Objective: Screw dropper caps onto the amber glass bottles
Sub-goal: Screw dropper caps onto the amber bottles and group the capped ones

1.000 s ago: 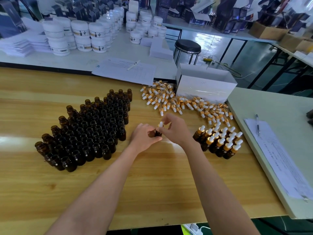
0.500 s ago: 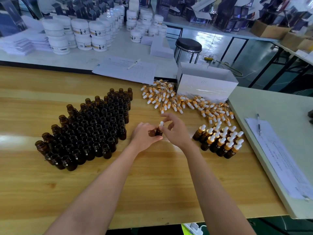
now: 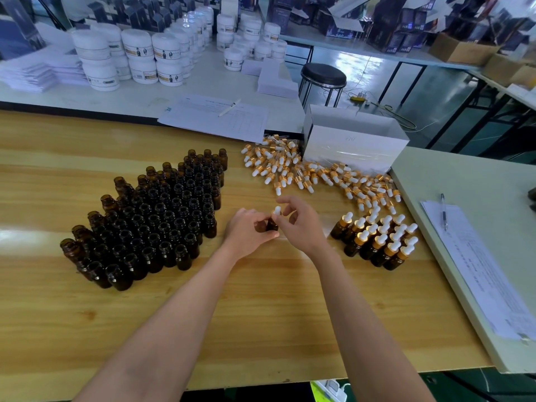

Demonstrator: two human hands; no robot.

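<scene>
1. Amber glass at centre stage: one small amber glass bottle (image 3: 271,225) sits between both hands over the middle of the pale wooden table (image 3: 261,314).
2. Left hand (image 3: 249,232) has its fingers and thumb curled round the bottle's body, keeping it upright. Whether the base touches the wood, I cannot tell.
3. Right hand (image 3: 301,227) arches over the top, thumb and fingertips pinching the gold-collared dropper cap with its white rubber bulb (image 3: 277,210). The bulb pokes up between the fingers.
4. How far the cap sits on the neck is hidden by those fingers.
5. To the left stands a big block of open-mouthed amber bottles (image 3: 162,219), upright and packed shoulder to shoulder.
6. To the right, near the table's edge, is a tight cluster of capped amber bottles (image 3: 377,242), white bulbs up.
7. Beyond the hands lies a loose heap of gold-and-white dropper caps (image 3: 304,172), spilling up against an open white cardboard box (image 3: 353,140).
8. Far right, printed sheets (image 3: 475,271) carry a pen (image 3: 443,211); at the back stand stacked white plastic jars (image 3: 139,56) and a round black stool (image 3: 323,75).
</scene>
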